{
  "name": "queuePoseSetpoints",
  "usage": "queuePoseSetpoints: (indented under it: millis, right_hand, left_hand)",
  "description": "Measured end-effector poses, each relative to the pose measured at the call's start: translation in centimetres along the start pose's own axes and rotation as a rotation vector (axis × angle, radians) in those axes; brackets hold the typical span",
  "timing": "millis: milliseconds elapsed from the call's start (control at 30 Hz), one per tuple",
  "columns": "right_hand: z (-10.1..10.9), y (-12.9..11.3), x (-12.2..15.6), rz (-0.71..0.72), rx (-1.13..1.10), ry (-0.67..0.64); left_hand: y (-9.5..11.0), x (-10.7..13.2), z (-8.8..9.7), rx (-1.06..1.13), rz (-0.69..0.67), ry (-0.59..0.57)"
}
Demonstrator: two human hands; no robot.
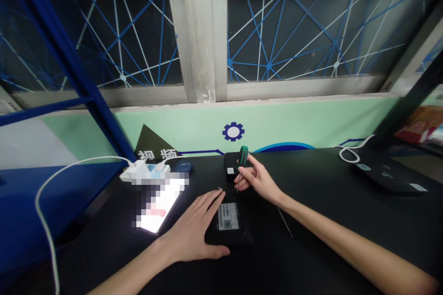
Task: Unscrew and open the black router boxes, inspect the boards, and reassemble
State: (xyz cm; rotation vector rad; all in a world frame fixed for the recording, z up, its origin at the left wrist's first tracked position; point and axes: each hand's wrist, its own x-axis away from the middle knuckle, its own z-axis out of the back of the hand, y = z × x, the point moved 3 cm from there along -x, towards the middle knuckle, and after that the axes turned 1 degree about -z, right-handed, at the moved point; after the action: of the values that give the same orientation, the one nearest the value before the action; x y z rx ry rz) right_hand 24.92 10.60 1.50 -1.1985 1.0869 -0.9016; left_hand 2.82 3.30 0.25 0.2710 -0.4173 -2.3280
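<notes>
My left hand [194, 223] lies at the left side of a flat black device [242, 235] with a white printed label [228, 216]. Its fingers reach the far edge and its thumb rests by the near edge, so it spans the device. A tiny bright bit [219, 188] shows at the fingertips, too small to name. My right hand [256, 177] pinches a screwdriver [243, 155] with a green and black handle. The handle points up and the thin shaft points down towards the far end of the device; its tip is hard to make out.
Behind my right hand stands a black box [230, 171] with a small label. A thin metal rod [286, 225] lies under my right forearm. At left are a lit phone [166, 205], a power strip [126, 176] and a white cable [43, 212]. Another black device [387, 179] lies at right.
</notes>
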Motion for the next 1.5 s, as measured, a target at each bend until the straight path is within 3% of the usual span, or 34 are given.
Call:
queuePoseSetpoints:
  millis: [333,633,1267,1500]
  right_hand:
    - [0.3,0.3,0.0,-0.142,-0.153,0.054]
    - [-0.4,-0.5,0.9,-0.228,-0.172,-0.006]
    - [-0.4,0.1,0.9,-0.035,-0.021,-0.109]
    - [0.0,-0.9,1.5,0.059,0.034,0.068]
  left_hand:
    - [0.1,0.3,0.4,0.084,-0.084,0.079]
    - [0.8,0.3,0.8,0.065,-0.155,0.104]
    - [0.6,0.0,0.6,0.042,-0.03,-0.002]
    - [0.3,0.0,0.7,0.076,-0.026,0.041]
